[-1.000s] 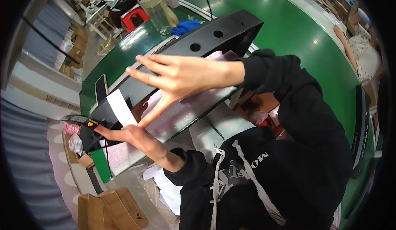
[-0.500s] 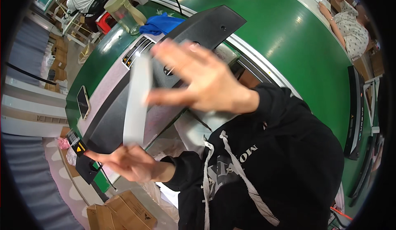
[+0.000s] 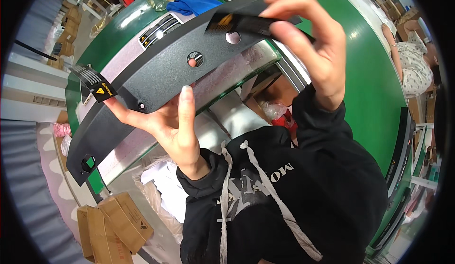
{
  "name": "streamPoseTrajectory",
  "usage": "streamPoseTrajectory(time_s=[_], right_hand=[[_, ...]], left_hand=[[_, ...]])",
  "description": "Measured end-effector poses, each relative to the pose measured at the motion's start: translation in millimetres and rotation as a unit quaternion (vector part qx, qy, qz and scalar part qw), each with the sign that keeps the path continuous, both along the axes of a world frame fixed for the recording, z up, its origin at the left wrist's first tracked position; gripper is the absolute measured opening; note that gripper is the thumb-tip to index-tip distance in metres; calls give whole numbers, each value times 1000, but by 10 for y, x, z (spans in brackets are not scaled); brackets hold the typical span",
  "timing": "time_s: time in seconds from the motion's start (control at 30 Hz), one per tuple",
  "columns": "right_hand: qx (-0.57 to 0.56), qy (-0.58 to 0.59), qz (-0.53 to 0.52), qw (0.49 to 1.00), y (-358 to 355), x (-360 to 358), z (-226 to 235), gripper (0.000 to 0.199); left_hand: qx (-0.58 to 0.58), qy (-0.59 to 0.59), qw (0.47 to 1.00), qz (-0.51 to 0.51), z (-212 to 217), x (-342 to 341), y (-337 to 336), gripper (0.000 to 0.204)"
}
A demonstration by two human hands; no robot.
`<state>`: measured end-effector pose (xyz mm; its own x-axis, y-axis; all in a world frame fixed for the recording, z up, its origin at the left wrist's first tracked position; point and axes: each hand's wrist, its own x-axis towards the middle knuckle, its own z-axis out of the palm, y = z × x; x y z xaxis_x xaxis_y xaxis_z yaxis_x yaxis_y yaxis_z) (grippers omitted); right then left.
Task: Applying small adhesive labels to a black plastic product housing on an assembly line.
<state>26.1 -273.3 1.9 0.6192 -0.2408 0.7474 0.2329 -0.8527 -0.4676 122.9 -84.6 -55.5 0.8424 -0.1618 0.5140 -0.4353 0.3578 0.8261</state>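
A long, curved black plastic panel (image 3: pixel 161 72) with several holes slants across the middle of the view. My left hand (image 3: pixel 173 131) holds its near edge: the thumb points up in front, other fingers go behind, and a fingertip shows through a round hole. On the outstretched left index fingertip hangs a black warning label (image 3: pixel 97 84) with a yellow triangle. Over the panel's far right end, my right hand (image 3: pixel 315 46) pinches another black label (image 3: pixel 241 24) with a yellow mark, blurred by motion. Whether this label touches the panel I cannot tell.
A sheet of similar labels (image 3: pixel 159 29) and a blue cloth (image 3: pixel 193 3) lie behind the panel. Cardboard boxes (image 3: pixel 125 221) stand on the floor at lower left. The green table (image 3: pixel 365 74) stretches right, with another curved black panel (image 3: pixel 400 150) near its edge. A person (image 3: pixel 412 65) sits far right.
The white strip between my hands is out of sight. My right hand has moved right and up and now holds a black label. My left hand has come under the panel, which sits higher.
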Motion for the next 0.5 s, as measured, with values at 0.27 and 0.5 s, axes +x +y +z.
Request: streamPoseTrajectory(time_s=[0.27,0.5], right_hand=[[11,70,162,984,198,540,59,18],[-148,-24,164,975,115,639,-117,12]], left_hand=[[-52,-4,997,-61,-58,22,98,98],[-58,29,997,-36,-75,0,88,97]])
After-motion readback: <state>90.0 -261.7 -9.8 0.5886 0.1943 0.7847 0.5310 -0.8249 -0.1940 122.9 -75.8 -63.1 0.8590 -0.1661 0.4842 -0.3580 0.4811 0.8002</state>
